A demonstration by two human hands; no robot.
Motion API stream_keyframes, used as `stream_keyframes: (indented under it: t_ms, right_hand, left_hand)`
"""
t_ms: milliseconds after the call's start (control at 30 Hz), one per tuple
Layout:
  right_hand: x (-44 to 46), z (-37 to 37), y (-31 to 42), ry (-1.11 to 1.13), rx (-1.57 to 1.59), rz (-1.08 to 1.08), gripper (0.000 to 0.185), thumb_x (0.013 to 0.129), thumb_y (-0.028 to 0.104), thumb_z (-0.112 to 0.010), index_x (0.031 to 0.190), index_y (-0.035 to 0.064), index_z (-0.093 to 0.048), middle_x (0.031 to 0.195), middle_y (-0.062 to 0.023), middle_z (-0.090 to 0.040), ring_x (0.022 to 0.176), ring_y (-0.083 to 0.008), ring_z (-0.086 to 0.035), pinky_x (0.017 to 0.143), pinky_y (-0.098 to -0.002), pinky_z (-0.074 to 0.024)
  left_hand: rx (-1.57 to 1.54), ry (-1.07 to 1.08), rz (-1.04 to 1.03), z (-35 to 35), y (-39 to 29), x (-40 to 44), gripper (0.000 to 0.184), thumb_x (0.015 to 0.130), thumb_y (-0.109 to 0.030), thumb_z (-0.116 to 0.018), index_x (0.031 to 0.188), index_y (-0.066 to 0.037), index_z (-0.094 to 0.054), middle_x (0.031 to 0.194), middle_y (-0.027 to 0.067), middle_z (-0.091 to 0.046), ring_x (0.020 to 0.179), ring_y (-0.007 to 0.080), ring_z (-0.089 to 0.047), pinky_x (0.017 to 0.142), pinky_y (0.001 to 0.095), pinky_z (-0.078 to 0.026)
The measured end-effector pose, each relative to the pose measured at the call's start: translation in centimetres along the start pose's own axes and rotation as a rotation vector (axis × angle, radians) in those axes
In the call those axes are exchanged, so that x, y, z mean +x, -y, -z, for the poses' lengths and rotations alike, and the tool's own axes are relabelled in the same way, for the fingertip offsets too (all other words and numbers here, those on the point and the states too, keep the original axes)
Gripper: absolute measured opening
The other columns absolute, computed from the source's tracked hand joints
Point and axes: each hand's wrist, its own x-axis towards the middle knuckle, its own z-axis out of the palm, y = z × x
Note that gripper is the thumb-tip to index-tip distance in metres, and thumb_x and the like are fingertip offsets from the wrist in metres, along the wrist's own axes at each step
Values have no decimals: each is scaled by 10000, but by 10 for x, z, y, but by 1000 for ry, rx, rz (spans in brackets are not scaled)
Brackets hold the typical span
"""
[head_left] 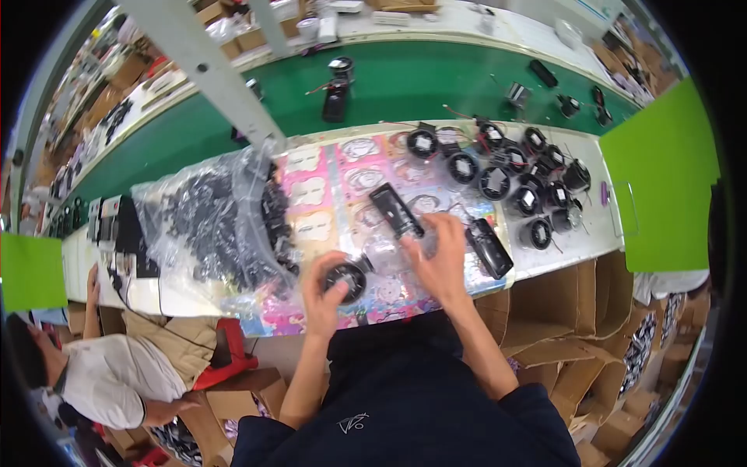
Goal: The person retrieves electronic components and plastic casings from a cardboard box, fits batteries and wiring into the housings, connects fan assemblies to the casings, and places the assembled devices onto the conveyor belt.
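Note:
My left hand [317, 292] is closed around a round black part [347, 283], the thumb lying across its face. A clear plastic cup-like piece [383, 255] shows between my hands; whether it joins the round part I cannot tell. My right hand [440, 261] has its fingers wrapped at the lower end of a long black housing [395, 208], which tilts up and to the left. Just right of that hand, a second black housing [490, 247] lies on the colourful printed mat [389, 289].
Several round black units with wires [494, 183] cluster at the right. To the left lies a plastic bag of small black parts [210, 218]. Behind runs a green conveyor belt [428, 82] carrying a few parts. A metal post [202, 70] rises at left. A co-worker [124, 373] sits at far left.

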Motion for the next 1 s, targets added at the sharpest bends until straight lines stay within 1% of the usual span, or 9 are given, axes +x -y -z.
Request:
stream_keyframes:
  t_ms: [67, 167, 300, 400, 533, 633, 833, 933, 1000]
  right_hand:
    - [22, 3, 22, -41, 102, 32, 358, 819, 108, -793, 1124, -13, -650, 1105, -191, -612, 1036, -381, -594, 922, -464, -485]
    - [62, -17, 51, 110, 86, 353, 296, 804, 78, -763, 1076, 5, -672, 1029, -165, -631, 1018, -371, -614, 899, -463, -504]
    - [81, -87, 73, 654, 176, 538, 316, 833, 128, -752, 1139, 85, -683, 1075, -141, -626, 1078, -342, -616, 910, -445, -518]
    - [83, -129, 82, 745, 145, 595, 337, 816, 129, -769, 1139, 100, -678, 1096, -126, -602, 1095, -329, -607, 923, -441, -520]
    - [83, -144, 85, 777, 102, 539, 337, 776, 128, -803, 1073, 74, -653, 1122, -107, -568, 1117, -324, -588, 930, -437, -518]
    - [85, -143, 80, 700, 160, 565, 332, 762, 141, -824, 1035, 54, -656, 1042, -107, -585, 1023, -297, -619, 862, -414, -529]
    - [98, -84, 84, 617, 533, -70, 298, 808, 186, -876, 934, 35, -652, 862, -33, -650, 738, -115, -601, 686, -294, -494]
    - [84, -34, 79, 493, 602, -133, 283, 826, 150, -880, 933, 28, -649, 871, -5, -667, 753, -69, -593, 676, -258, -488]
    - [63, -22, 66, 463, 643, -222, 273, 821, 126, -882, 921, 5, -658, 792, 0, -641, 692, -59, -572, 629, -244, -478]
  left_hand:
    - [-69, 50, 24, 6, 1, -14, 512, 871, -255, -700, 1272, 51, -612, 1189, 145, -686, 1126, 210, -643, 1029, 342, -466]
    - [-133, 103, 33, 14, 9, -23, 518, 892, -284, -691, 1278, 51, -609, 1173, 151, -696, 1092, 211, -660, 1012, 339, -483]
    - [-117, 213, 25, 23, 6, -16, 497, 903, -245, -697, 1282, 61, -600, 1169, 142, -676, 1108, 222, -655, 1014, 337, -485]
    - [-43, 266, 31, 18, 4, -17, 470, 885, -157, -713, 1287, 57, -598, 1207, 148, -643, 1149, 229, -634, 1022, 340, -477]
    - [48, 261, -11, 19, 10, -18, 460, 884, -131, -688, 1295, 52, -593, 1205, 144, -648, 1166, 232, -631, 1058, 357, -462]
    - [-84, 191, 17, 13, 7, -17, 472, 866, -106, -674, 1302, 50, -579, 1208, 138, -652, 1147, 238, -640, 1045, 358, -468]
    - [-126, 7, 4, 18, 19, -13, 487, 876, -60, -656, 1342, 20, -539, 1279, 134, -621, 1224, 215, -589, 1097, 354, -417]
    - [-176, -54, 65, 14, 15, -12, 487, 878, -30, -657, 1349, 15, -537, 1288, 126, -608, 1242, 213, -568, 1102, 354, -405]
    - [-212, -69, 73, 13, 17, -12, 492, 876, -23, -664, 1351, 15, -539, 1290, 121, -606, 1244, 217, -566, 1099, 356, -407]
